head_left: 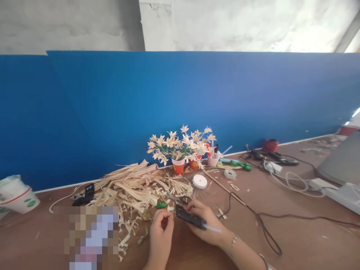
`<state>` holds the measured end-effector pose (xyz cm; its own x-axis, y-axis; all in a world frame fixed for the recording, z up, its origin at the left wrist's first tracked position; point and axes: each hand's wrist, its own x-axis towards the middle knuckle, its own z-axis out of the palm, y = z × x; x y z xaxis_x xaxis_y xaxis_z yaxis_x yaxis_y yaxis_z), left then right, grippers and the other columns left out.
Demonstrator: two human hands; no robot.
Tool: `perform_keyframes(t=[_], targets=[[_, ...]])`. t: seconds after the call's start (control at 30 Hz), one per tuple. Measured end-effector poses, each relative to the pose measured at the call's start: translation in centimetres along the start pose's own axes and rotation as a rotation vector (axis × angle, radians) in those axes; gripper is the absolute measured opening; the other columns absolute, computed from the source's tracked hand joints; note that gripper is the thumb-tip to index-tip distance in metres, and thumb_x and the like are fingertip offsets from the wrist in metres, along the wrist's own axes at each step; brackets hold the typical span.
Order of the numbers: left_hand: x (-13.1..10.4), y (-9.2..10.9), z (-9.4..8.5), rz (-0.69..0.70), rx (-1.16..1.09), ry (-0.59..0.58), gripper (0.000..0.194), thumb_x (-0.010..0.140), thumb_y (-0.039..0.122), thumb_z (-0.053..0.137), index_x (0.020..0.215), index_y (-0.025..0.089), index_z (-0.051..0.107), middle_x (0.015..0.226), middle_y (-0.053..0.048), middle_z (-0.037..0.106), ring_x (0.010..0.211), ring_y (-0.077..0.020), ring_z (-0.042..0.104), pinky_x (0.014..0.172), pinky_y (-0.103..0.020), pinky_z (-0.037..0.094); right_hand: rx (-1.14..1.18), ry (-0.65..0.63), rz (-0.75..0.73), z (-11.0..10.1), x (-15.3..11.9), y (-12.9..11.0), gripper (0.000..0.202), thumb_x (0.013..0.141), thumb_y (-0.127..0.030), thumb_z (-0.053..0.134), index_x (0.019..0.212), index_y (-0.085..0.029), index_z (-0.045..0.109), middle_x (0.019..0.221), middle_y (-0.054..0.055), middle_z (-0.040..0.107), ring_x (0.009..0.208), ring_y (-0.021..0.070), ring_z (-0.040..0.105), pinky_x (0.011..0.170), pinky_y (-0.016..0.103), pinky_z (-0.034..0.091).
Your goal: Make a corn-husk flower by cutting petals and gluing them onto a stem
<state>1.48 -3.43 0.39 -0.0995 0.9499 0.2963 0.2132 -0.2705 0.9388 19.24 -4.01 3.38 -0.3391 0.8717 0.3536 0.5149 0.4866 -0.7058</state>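
Observation:
In my right hand (206,221) is a black hot glue gun (189,217), with a translucent glue stick (213,228) jutting from its back end. Its nozzle points left, close to the fingertips of my left hand (161,230). Thumb and forefinger of that hand are pinched together around a small pale husk piece (170,208), whose exact shape is hard to make out. Just beyond both hands lie scissors (182,200) and a small green bundle (161,205). A wide heap of dry husk strips (135,183) spreads to the left.
Pale husk flowers (171,144) stand in red cups (178,167) by the blue partition (197,93). A white tape roll (200,181) and a clear tape roll (230,174) lie right of the heap. Black cable (267,232) crosses the right side. White cups (21,198) sit far left.

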Motion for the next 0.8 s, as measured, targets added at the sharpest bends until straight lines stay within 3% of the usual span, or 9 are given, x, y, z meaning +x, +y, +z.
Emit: perform_keyframes(t=[0.2,0.4,0.53,0.6,0.67,0.8], targets=[[0.0,0.2,-0.1,0.005,-0.006,-0.025,0.024,0.077,0.040,0.055,0.068,0.018,0.062,0.073,-0.005,0.060,0.072,-0.0193,0.057,0.067,-0.027,0.047,0.014,0.009,0.018,0.0,0.0,-0.1,0.010,0.071,-0.010,0.056,0.076,-0.017,0.061,0.086,0.005,0.057,0.077,0.0143,0.058,0.071,0.023,0.046],[-0.1,0.2,0.0,0.012,0.033,-0.045,0.028,0.076,0.045,0.055,0.069,0.019,0.063,0.076,-0.006,0.061,0.075,-0.0206,0.057,0.067,-0.028,0.048,0.044,0.086,0.014,-0.7,0.2,-0.4,0.007,0.078,-0.021,0.054,0.080,-0.018,0.060,0.086,0.005,0.058,0.077,0.0149,0.057,0.071,0.024,0.045],[0.0,-0.2,0.0,0.006,0.065,-0.072,0.031,0.074,0.047,0.056,0.067,0.019,0.064,0.077,-0.007,0.061,0.073,-0.0206,0.057,0.065,-0.028,0.048,-0.057,-0.059,-0.093,-1.8,0.1,-1.5,0.011,0.078,-0.026,0.054,0.085,-0.018,0.059,0.085,0.005,0.061,0.077,0.0161,0.057,0.070,0.025,0.041],[0.2,-0.5,-0.2,0.009,0.048,-0.026,0.030,0.073,0.048,0.057,0.067,0.019,0.063,0.076,-0.006,0.062,0.073,-0.0207,0.058,0.067,-0.029,0.048,-0.204,-0.144,-0.078,-2.8,-0.2,-1.6,0.012,0.076,-0.024,0.055,0.087,-0.020,0.059,0.080,0.004,0.064,0.076,0.0170,0.058,0.074,0.027,0.038],[0.3,-0.6,-0.3,0.007,0.013,0.016,0.031,0.073,0.048,0.057,0.068,0.019,0.063,0.073,-0.005,0.061,0.071,-0.0199,0.057,0.068,-0.029,0.047,-0.374,-0.152,0.079,-4.2,-0.8,-1.0,0.015,0.074,-0.021,0.054,0.088,-0.021,0.058,0.077,0.003,0.065,0.074,0.0182,0.059,0.074,0.029,0.035],[0.4,-0.7,-0.5,0.001,-0.059,0.086,0.030,0.072,0.048,0.059,0.071,0.018,0.063,0.077,-0.005,0.062,0.075,-0.0200,0.057,0.071,-0.028,0.046,-0.652,-0.054,0.636,-7.8,-2.5,2.2,0.024,0.067,-0.015,0.052,0.091,-0.016,0.053,0.088,0.009,0.065,0.082,0.0250,0.060,0.066,0.029,0.034]])
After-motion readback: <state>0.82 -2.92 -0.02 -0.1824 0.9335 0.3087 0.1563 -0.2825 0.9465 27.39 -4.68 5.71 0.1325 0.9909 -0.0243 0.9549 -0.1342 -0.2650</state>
